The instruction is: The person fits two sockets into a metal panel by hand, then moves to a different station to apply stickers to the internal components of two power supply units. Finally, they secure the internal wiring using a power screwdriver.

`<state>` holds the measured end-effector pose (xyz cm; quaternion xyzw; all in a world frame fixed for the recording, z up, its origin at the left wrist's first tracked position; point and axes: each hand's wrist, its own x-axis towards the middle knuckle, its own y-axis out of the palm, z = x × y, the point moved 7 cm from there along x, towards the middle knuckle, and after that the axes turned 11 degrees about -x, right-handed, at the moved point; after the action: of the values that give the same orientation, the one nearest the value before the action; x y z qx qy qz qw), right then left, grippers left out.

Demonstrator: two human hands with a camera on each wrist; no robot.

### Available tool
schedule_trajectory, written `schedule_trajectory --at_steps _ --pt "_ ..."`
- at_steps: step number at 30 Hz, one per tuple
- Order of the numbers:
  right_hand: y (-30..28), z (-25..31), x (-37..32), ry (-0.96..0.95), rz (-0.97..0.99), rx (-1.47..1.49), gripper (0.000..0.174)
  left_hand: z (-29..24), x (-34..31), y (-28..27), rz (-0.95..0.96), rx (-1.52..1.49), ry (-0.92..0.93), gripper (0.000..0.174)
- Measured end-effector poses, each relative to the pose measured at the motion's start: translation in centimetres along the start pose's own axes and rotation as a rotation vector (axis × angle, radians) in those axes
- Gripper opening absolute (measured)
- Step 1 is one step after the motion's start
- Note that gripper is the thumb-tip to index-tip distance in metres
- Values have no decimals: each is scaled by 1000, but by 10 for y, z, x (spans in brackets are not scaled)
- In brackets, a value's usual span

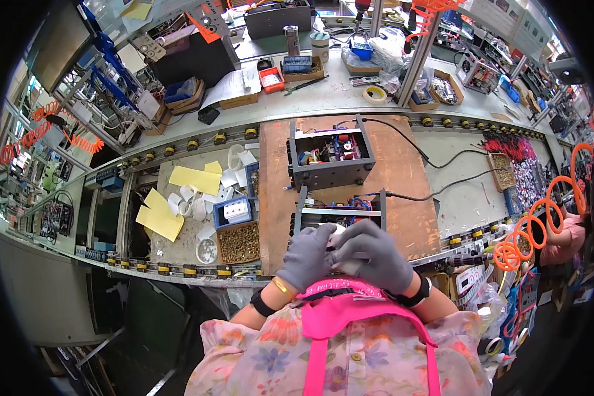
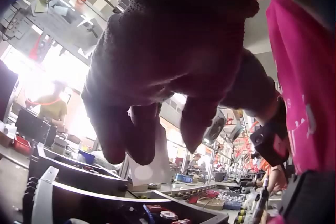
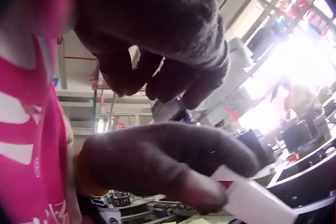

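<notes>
- My left grip (image 1: 309, 257) pinches a white card (image 3: 257, 200) between thumb and finger, close by the nearer open chassis (image 1: 342, 212).
- My right grip (image 1: 379, 257) is bent just beside it — whether it pinches anything, I can't tell.
- Gloved fingertips could slip on something this thin — I'd risk dropping it among the chassis wires (image 1: 364, 202).
- Crowded fingers might crease it.

The board (image 1: 409, 231) holds two chassis (image 1: 333, 177) (front, rear).
</notes>
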<state>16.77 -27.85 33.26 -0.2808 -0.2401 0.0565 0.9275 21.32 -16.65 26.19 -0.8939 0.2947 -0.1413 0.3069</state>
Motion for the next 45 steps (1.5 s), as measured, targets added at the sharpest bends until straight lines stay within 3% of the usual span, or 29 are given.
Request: schedule_trajectory --at_steps 2,3,4,7,8,11,15,19,24,28,36,40,45 --pt "12 25 10 -187 47 -125 20 -6 1 7 65 26 85 38" --pt "23 26 9 -192 52 -303 21 -8 2 12 97 40 129 35" --pt "22 24 9 -168 13 -331 23 -3 4 23 64 -72 191 30" --pt "5 9 8 -25 -187 -279 29 -8 5 14 7 -180 153 23" --pt "-4 1 4 38 -264 -237 31 -12 4 10 -9 -58 106 24" --pt "-19 -28 -8 236 -273 -14 31 -8 2 4 23 -528 -119 25" --pt "-15 -25 -10 36 -137 -395 28 -5 2 5 -35 -777 -36 37" --pt "-7 -38 -21 71 -95 -415 25 -7 -2 4 -89 -735 -59 39" --pt "-2 -61 -33 231 -82 -270 18 -17 1 12 -54 -510 92 26" --pt "-7 -46 -33 92 -181 -455 17 -19 1 13 -62 -418 142 22" --pt "-9 -22 -33 -114 -229 -608 15 -8 0 24 6 -872 -68 29" --pt "-8 -26 -35 -121 -229 -587 15 1 -2 34 75 -1159 -175 37" --pt "-7 -30 -35 -78 -208 -562 14 12 -4 38 104 -1274 -276 42"
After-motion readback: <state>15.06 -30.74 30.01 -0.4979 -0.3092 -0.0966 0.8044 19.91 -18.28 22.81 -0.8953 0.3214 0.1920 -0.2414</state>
